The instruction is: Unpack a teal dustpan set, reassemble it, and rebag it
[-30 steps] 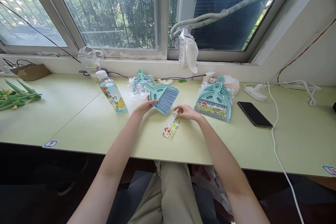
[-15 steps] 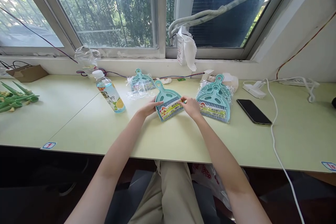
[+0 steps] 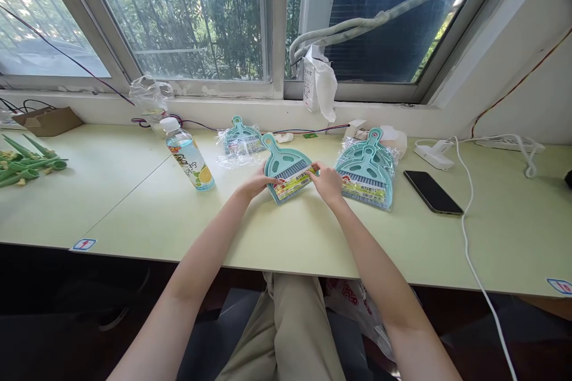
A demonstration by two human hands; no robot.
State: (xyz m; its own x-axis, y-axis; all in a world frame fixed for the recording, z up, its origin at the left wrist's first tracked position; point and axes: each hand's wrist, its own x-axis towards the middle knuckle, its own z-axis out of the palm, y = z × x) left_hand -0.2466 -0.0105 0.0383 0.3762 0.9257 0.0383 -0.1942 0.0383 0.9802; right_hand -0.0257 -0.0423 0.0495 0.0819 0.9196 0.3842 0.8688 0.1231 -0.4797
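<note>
A teal dustpan and brush set (image 3: pixel 288 164) with a yellow-green label is held at the middle of the table, its handle up and to the left. My left hand (image 3: pixel 257 182) grips its left edge, the thumb lying over the front. At the right edge, my right hand (image 3: pixel 326 181) pinches the set by the end of the label. Several similar sets (image 3: pixel 369 169) in clear wrap are stacked just right of my right hand. Behind the held set, another teal set (image 3: pixel 241 137) lies in crinkled clear plastic.
A drink bottle (image 3: pixel 190 158) stands tilted in view at the left, with green stems (image 3: pixel 31 164) farther left. On the right are a black phone (image 3: pixel 432 191), a white cable (image 3: pixel 465 232) and a white plug adapter (image 3: pixel 434 155). Windows line the back.
My left thumb has moved farther across the front of the label. Both hands keep hold of the set, and the whole view has shifted very slightly.
</note>
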